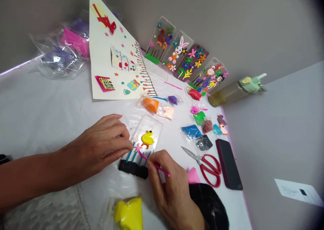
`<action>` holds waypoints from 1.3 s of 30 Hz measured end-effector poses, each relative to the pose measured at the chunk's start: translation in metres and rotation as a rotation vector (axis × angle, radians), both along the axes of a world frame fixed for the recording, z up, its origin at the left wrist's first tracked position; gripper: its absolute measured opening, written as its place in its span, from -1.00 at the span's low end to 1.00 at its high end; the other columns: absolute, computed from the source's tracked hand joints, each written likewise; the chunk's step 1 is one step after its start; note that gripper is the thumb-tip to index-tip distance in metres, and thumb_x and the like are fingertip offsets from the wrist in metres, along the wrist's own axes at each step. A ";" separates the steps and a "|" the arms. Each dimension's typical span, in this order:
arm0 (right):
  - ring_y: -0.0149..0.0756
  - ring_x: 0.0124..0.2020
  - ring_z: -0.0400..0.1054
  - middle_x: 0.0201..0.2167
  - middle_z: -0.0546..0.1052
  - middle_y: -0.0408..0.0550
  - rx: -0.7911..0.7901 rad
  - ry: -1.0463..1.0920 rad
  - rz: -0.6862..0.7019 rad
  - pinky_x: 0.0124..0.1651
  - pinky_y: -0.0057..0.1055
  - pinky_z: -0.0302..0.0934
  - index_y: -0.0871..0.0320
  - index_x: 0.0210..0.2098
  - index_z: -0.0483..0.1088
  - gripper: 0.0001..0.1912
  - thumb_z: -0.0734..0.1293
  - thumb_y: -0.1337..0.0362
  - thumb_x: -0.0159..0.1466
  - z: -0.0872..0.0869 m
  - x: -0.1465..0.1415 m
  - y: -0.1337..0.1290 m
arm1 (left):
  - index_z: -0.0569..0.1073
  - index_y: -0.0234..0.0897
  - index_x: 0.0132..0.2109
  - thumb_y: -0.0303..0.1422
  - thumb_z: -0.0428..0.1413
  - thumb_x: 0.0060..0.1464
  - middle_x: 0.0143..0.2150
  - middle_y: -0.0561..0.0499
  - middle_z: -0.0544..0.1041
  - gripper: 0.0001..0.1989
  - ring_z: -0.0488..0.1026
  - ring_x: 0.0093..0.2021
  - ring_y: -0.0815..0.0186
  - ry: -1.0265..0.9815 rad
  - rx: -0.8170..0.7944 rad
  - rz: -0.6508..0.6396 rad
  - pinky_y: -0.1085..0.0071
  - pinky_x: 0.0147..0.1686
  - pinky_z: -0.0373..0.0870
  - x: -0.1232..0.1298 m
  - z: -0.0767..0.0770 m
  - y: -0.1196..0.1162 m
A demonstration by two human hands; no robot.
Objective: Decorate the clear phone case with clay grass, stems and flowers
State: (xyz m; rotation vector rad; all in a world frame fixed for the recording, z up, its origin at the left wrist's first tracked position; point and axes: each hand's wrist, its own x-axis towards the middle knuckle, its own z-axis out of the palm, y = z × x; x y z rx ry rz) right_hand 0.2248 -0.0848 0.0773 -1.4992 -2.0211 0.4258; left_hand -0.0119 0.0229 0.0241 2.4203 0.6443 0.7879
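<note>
A clear phone case (155, 130) lies flat on the table, bearing a yellow clay duck (147, 139), blue clay stems, a black clay strip (132, 168) along its near end and a pink clay flower (138, 147). At its left edge, my left hand (106, 142) is closed, thumb and forefinger together, holding the case beside the flower. My right hand (172, 186) is closed in a pinch around a thin pink modelling tool (162, 170). The tool's tip touches or nearly touches the flower.
Bagged yellow clay (128, 213) lies in front; bags of orange (151, 105) and blue clay (191, 131) lie beyond. At right are red-handled scissors (206, 166), a phone (229, 164) and a bottle (235, 91). Decorated cases (174, 49) and a card (101, 64) stand at the back.
</note>
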 end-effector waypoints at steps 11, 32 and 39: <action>-0.41 -0.36 0.55 -0.37 0.64 -0.23 -0.064 0.385 -0.198 -0.25 -0.55 0.49 0.05 -0.24 0.54 -0.83 0.41 0.38 0.52 0.002 0.005 0.007 | 0.62 -0.07 -0.03 -0.47 0.04 0.57 -0.15 0.12 0.57 -0.71 0.52 -0.07 0.27 -0.013 0.016 0.002 0.12 0.55 0.12 0.000 0.003 0.001; -0.43 -0.52 0.50 -0.47 0.60 -0.26 0.039 0.200 -0.190 -0.40 -0.59 0.38 0.06 -0.22 0.48 -0.83 0.37 0.43 0.49 -0.003 0.000 0.005 | 0.57 -0.06 0.14 -0.55 0.06 0.55 -0.03 0.09 0.63 -0.70 0.55 0.04 0.27 -0.068 0.120 -0.022 0.09 0.58 0.17 0.005 -0.006 -0.002; -0.43 -0.50 0.48 -0.46 0.58 -0.26 0.001 0.205 -0.192 -0.41 -0.56 0.34 0.05 -0.21 0.46 -0.82 0.32 0.37 0.56 0.000 -0.001 0.003 | 0.58 -0.11 0.15 -0.55 0.04 0.54 -0.02 0.05 0.63 -0.70 0.54 0.04 0.24 -0.046 0.172 -0.019 0.08 0.57 0.18 0.006 -0.011 -0.003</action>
